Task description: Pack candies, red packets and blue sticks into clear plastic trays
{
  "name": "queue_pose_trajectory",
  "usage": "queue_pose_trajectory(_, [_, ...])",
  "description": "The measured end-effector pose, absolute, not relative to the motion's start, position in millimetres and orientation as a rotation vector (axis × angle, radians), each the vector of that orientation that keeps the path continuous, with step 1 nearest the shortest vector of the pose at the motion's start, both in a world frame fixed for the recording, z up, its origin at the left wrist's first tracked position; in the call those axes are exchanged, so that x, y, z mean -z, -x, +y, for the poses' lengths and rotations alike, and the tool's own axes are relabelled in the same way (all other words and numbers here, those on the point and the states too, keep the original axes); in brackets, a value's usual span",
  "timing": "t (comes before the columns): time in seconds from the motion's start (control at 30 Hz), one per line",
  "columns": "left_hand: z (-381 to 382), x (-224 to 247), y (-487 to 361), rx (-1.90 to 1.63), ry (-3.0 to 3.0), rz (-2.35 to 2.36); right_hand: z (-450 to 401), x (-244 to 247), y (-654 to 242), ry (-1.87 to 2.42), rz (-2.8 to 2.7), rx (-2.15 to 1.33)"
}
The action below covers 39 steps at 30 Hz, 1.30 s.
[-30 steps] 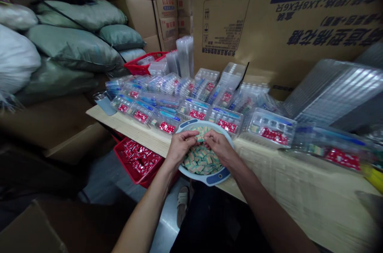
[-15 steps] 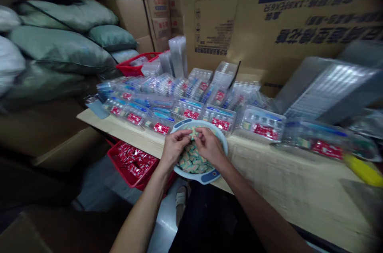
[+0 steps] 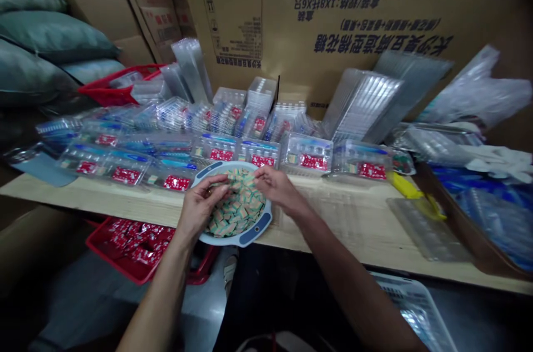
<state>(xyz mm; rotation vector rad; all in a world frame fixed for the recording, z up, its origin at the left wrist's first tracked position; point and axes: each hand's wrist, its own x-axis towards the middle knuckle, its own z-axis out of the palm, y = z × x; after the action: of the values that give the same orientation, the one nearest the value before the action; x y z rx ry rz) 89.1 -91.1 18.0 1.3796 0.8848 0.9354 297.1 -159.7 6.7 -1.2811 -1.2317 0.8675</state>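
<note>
A light blue basin (image 3: 233,241) with two handles stands at the table's front edge, filled with small flat green-and-tan pieces (image 3: 237,207). Over its left side is my left hand (image 3: 200,205), thumb and fingers pinched together just above the pieces. My right hand (image 3: 277,188) is at the basin's right rim, its fingertips also closed in a pinch. Whatever either pinch holds is too small to make out. Right behind the basin lie clear plastic trays (image 3: 308,152) with red dotted packets (image 3: 314,161) and blue pens.
Stacked clear trays (image 3: 360,99) lean on a large carton (image 3: 245,24). To the right are a yellow tool (image 3: 406,185), a flat clear tray (image 3: 428,230) and a box (image 3: 462,230) of blue packets. Below the table's left part sits a red basket (image 3: 120,268) of red packets.
My hands, together over the pieces before, have moved apart, the right one out to the rim. The view has swung right, so more of the table's right end shows.
</note>
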Motion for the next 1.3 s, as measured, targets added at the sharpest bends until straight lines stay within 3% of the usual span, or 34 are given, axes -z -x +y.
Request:
queue_pose_trajectory(0.2, [-91.8, -17.8, -88.5, -0.995, -1.387, 0.950, -188.5, 7.4, -371.2, 1.955, -1.239, -0.724])
queue_pose_trajectory(0.5, [-90.9, -15.4, -86.0, -1.011, -1.390, 0.981, -185.1, 21.2, -366.5, 2.445, -1.422, -0.543])
queue_pose_trajectory(0.8, [-88.9, -10.8, -84.8, -1.037, -1.378, 0.974, -194.5, 8.4, -345.7, 2.562, -1.562, -0.371])
queue_pose_trajectory(1.03, [-86.1, -10.2, -85.3, -1.272, -1.219, 1.007, -222.6, 9.3, -338.8, 2.395, -1.873, -0.233])
queue_pose_trajectory(1.3, [-87.0, -10.5, -85.4, -1.264, -1.198, 1.016, -228.6, 15.9, -337.5, 2.395, -1.931, -0.182])
